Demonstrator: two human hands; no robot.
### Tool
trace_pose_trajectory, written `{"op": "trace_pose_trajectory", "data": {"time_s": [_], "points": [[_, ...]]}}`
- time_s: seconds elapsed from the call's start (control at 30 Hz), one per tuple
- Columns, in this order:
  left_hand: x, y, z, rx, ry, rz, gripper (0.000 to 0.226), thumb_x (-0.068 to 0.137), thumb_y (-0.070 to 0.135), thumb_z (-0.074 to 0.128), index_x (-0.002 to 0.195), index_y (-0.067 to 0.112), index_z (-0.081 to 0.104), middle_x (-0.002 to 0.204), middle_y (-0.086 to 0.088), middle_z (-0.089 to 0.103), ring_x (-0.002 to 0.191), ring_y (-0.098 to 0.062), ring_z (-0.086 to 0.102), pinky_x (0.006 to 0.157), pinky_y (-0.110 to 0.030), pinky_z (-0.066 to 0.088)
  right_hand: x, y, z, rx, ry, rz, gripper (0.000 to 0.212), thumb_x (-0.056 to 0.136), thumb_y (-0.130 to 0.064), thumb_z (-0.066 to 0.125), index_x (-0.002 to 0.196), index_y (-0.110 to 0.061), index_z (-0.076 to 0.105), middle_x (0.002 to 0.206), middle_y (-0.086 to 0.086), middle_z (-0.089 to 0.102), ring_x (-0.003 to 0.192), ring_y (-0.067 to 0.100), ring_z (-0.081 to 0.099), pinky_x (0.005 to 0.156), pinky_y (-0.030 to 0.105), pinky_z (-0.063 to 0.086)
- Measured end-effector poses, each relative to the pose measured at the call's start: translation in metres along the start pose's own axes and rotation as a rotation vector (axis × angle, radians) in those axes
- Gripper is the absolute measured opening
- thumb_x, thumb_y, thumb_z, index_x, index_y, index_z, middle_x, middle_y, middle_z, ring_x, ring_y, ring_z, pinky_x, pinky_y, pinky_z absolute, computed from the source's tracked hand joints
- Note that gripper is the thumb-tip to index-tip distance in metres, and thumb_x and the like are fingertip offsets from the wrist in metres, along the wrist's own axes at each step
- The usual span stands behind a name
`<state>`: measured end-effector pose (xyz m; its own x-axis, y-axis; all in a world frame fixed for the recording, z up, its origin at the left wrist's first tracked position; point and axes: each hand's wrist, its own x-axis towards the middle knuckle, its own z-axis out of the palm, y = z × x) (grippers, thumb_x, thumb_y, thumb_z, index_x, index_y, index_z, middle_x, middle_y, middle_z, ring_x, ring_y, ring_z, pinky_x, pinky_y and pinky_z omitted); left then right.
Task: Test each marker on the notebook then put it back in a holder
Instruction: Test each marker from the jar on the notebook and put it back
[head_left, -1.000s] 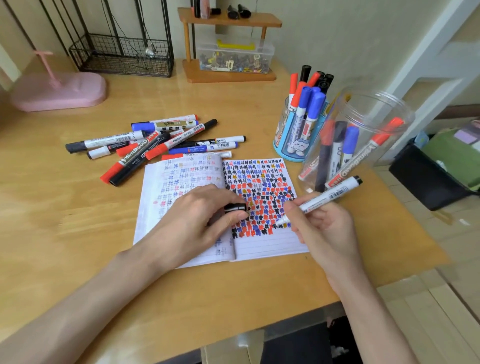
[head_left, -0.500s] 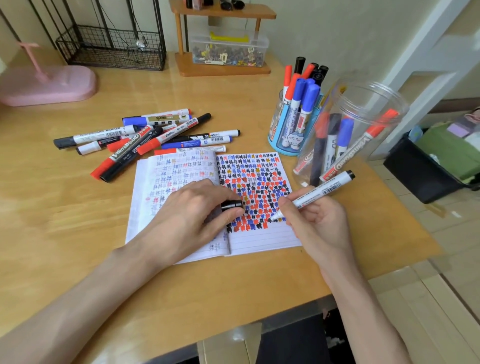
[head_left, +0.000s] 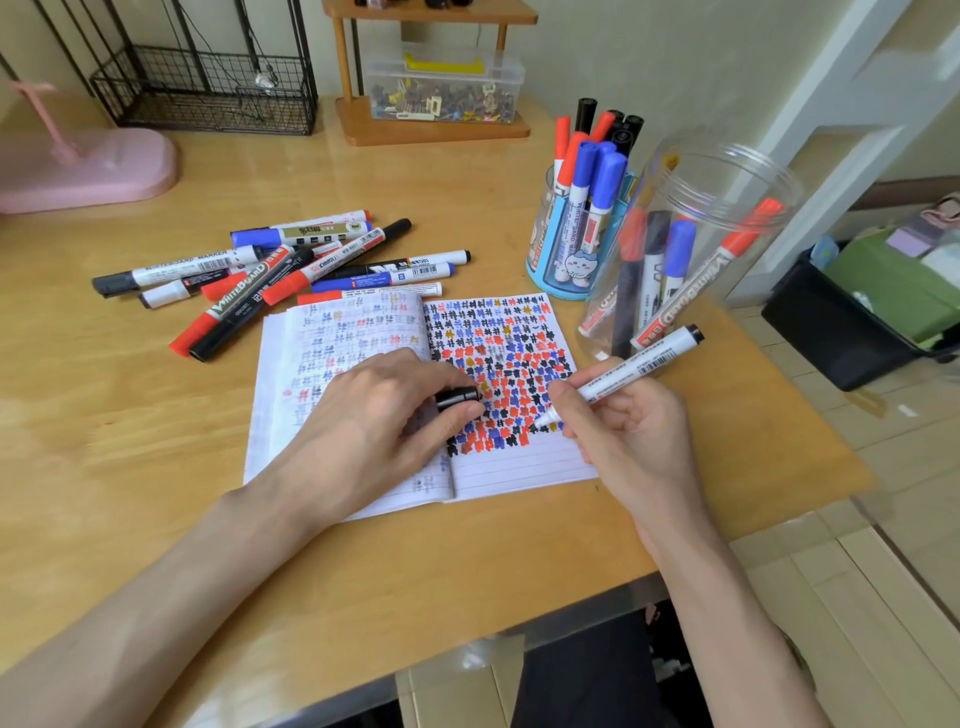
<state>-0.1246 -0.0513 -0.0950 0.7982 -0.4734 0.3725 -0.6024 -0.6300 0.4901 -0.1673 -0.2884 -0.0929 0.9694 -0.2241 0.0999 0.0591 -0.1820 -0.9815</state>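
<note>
The right hand (head_left: 623, 431) has its fingers (head_left: 563, 400) clamped on a white-barrelled marker (head_left: 634, 366), tip down on the right page of the open lined notebook (head_left: 519, 467) near the counter's (head_left: 363, 571) front edge. The left hand (head_left: 384, 410) pinches a black cap (head_left: 456, 397) over the fold. Loose markers (head_left: 291, 265) lie behind the notebook. A blue cup (head_left: 550, 275) and a clear plastic jar (head_left: 727, 171), both holding markers, stand by the right edge.

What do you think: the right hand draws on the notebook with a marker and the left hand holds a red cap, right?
Nearly. The head view shows the cap in the left hand is black, not red. The right hand does draw on the notebook with a marker.
</note>
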Motion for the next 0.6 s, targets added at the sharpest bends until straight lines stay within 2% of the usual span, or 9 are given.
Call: {"op": "trace_pose_trajectory", "data": {"time_s": [0.2, 0.3, 0.5, 0.6], "points": [[0.0001, 0.0011, -0.0012, -0.01, 0.004, 0.003, 0.036, 0.104, 0.054, 0.052, 0.117, 0.027, 0.071, 0.083, 0.011, 0.062, 0.074, 0.006, 0.046, 0.064, -0.02, 0.04, -0.0007, -0.0017, 0.001, -0.013, 0.008, -0.016, 0.011, 0.092, -0.013, 0.078, 0.09, -0.005, 0.072, 0.068, -0.004, 0.072, 0.063, 0.006, 0.067, 0.058, 0.017, 0.05], [0.0005, 0.0019, -0.0027, -0.011, 0.0, -0.007, 0.036, 0.102, 0.053, 0.052, 0.117, 0.026, 0.072, 0.081, 0.012, 0.06, 0.076, 0.011, 0.049, 0.064, -0.014, 0.036, -0.0009, -0.0018, 0.0009, -0.022, 0.013, -0.019, 0.009, 0.093, -0.014, 0.077, 0.089, -0.006, 0.072, 0.067, -0.005, 0.071, 0.062, 0.005, 0.066, 0.059, 0.017, 0.051], [0.0003, 0.002, -0.0026, -0.006, -0.002, -0.005, 0.036, 0.102, 0.053, 0.052, 0.117, 0.026, 0.072, 0.079, 0.014, 0.058, 0.076, 0.013, 0.048, 0.064, -0.012, 0.034, -0.0012, -0.0015, 0.0006, -0.037, 0.04, -0.015, 0.009, 0.093, -0.014, 0.077, 0.088, -0.008, 0.072, 0.07, -0.002, 0.073, 0.064, 0.008, 0.069, 0.06, 0.022, 0.055], [0.0001, 0.001, -0.0022, -0.008, -0.001, -0.005, 0.036, 0.103, 0.053, 0.052, 0.118, 0.027, 0.071, 0.08, 0.014, 0.058, 0.076, 0.013, 0.048, 0.064, -0.012, 0.035, -0.0022, 0.0, 0.0003, -0.072, 0.032, -0.018, 0.009, 0.093, -0.014, 0.077, 0.086, -0.01, 0.072, 0.068, -0.003, 0.073, 0.062, 0.009, 0.069, 0.057, 0.022, 0.051]]}}
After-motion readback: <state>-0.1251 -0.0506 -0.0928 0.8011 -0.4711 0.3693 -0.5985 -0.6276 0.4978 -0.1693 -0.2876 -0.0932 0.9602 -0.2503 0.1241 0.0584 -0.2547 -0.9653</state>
